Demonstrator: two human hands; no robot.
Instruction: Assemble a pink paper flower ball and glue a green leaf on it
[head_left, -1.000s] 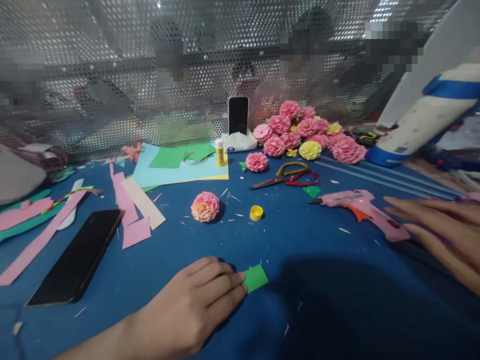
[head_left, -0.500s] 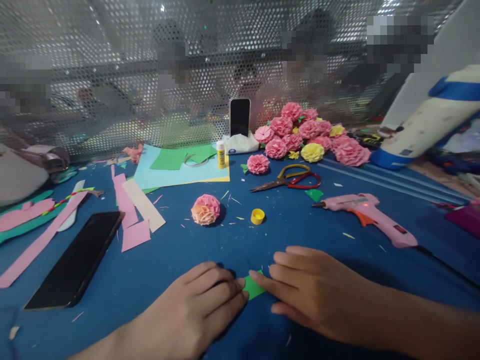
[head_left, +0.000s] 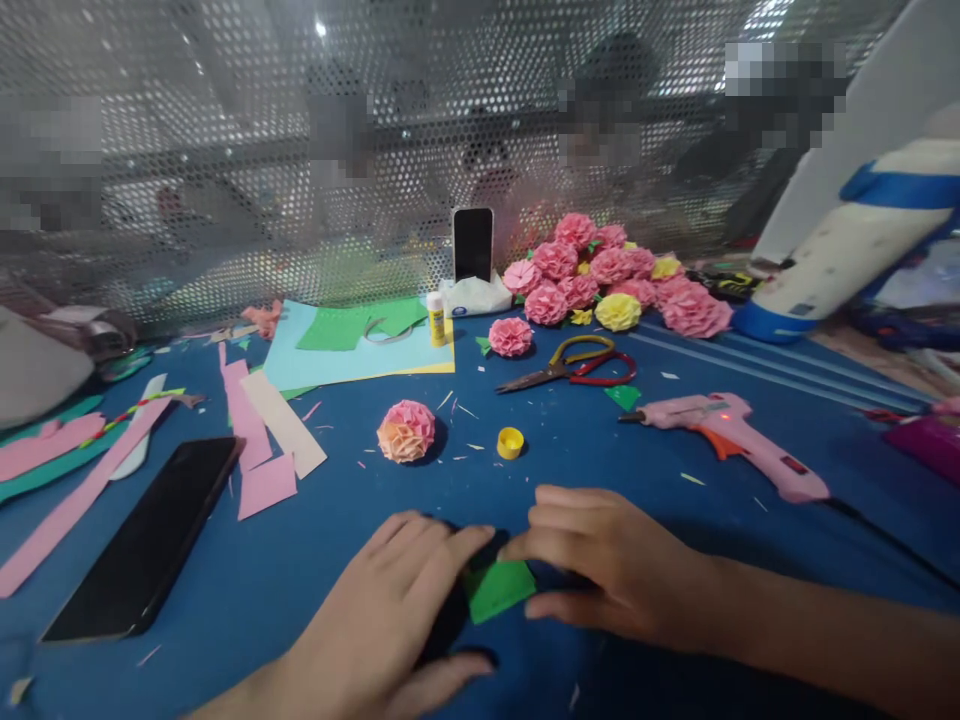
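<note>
A small piece of green paper (head_left: 501, 592) lies on the blue table between my hands. My left hand (head_left: 397, 600) is open at its left side, thumb apart from the fingers, the fingertips close to the paper's left edge. My right hand (head_left: 607, 560) has the paper's right end between index finger and thumb, its other fingers curled. Beyond them are a pink and peach paper ball (head_left: 406, 432) and a yellow cap (head_left: 510, 443). An uncapped glue stick (head_left: 437, 322) stands upright on the light blue sheet (head_left: 300, 362).
Red-and-yellow-handled scissors (head_left: 574, 365) and a pink glue gun (head_left: 739, 425) with a lit light lie to the right. Pink paper flowers (head_left: 555, 262) are heaped behind. A black phone (head_left: 146, 540) and paper strips (head_left: 255, 415) lie left. A perforated metal screen (head_left: 247, 180) stands at the back.
More of the green paper shows now. My left hand has opened, its thumb spreading away from the fingers. My right index finger has moved from the paper's face to its upper edge.
</note>
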